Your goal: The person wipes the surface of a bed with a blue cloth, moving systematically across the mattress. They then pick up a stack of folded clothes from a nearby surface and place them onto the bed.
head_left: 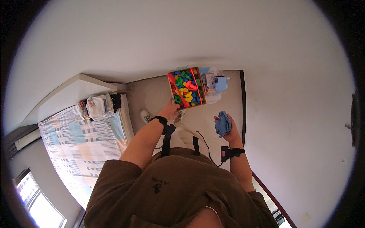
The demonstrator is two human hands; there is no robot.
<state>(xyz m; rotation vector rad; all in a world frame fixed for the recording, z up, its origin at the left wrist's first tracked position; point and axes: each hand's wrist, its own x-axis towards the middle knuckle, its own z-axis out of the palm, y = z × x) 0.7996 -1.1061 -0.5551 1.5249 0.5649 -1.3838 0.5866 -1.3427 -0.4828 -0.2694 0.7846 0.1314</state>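
Observation:
A box (pixel 203 98) full of red, yellow, green and blue plastic building blocks (pixel 188 92) is in front of me, its near-left corner in the grip of my left hand (pixel 171 110). Some of those fingers are hidden by the hand and the box. Red strips run along two sides of the box. To the right, a crumpled blue cloth (pixel 223 125) is bunched in my right hand (pixel 233 132), apart from the box. Each wrist wears a black strap with a small device.
Right of the box are clear plastic containers (pixel 210 82) and a light blue box (pixel 221 83). A bed with a patterned sheet (pixel 82 145) lies left, folded clothes (pixel 97 107) at its end. White walls (pixel 285 99) rise ahead and right. A black cable (pixel 206 144) hangs by my legs.

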